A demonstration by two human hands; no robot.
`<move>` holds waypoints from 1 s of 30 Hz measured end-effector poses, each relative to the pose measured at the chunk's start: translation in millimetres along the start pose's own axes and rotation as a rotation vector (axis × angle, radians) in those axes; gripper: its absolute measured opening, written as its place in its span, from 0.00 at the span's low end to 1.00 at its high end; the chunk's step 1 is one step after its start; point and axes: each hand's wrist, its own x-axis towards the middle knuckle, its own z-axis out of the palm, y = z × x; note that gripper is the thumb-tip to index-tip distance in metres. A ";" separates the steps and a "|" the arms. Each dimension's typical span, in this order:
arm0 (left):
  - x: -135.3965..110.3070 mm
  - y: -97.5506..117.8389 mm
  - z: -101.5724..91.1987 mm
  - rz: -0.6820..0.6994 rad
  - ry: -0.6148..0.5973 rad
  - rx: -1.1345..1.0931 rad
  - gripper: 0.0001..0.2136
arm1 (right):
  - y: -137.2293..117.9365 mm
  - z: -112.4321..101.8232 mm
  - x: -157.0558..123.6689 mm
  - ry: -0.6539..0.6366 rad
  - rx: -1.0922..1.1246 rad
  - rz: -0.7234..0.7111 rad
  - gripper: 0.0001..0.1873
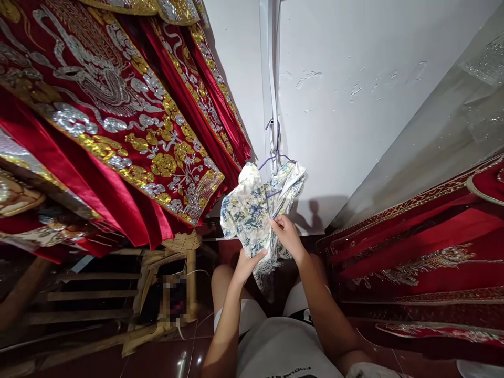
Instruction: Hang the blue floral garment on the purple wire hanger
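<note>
A white garment (252,212) with a blue, green and yellow floral print hangs in front of me, its front partly parted. Its purple hanger (264,161) is hooked onto a pale strap (271,79) running down the wall. My left hand (249,262) is closed on the lower part of the garment, thumb on top, the other fingers hidden behind the cloth. Higher up, my right hand (286,235) pinches the garment's front edge between thumb and fingers. The cloth below my hands is bunched and falls between my knees.
Red cloth (165,163) with gold and silver embroidery hangs at the left. A bamboo chair (137,294) stands below it, with a blurred item on it. More red embroidered fabric (425,257) covers the right side. Ahead is a white wall (334,105) with peeling patches.
</note>
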 end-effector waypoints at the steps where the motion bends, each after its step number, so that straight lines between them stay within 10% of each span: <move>1: -1.2 0.5 -2.5 0.003 -0.001 0.005 0.31 | -1.3 0.0 1.7 -0.020 -0.024 0.010 0.16; 18: 4.0 1.6 -26.9 -0.011 -0.018 0.065 0.31 | -18.9 -14.8 -0.5 -0.267 0.032 -0.008 0.19; 25: 10.0 -24.5 -3.2 0.363 0.728 0.230 0.23 | -6.4 -27.9 -19.1 -0.174 0.230 0.087 0.18; 30: 12.9 -12.7 42.4 0.472 0.277 0.338 0.14 | -13.5 -18.2 -26.0 -0.231 0.264 0.106 0.19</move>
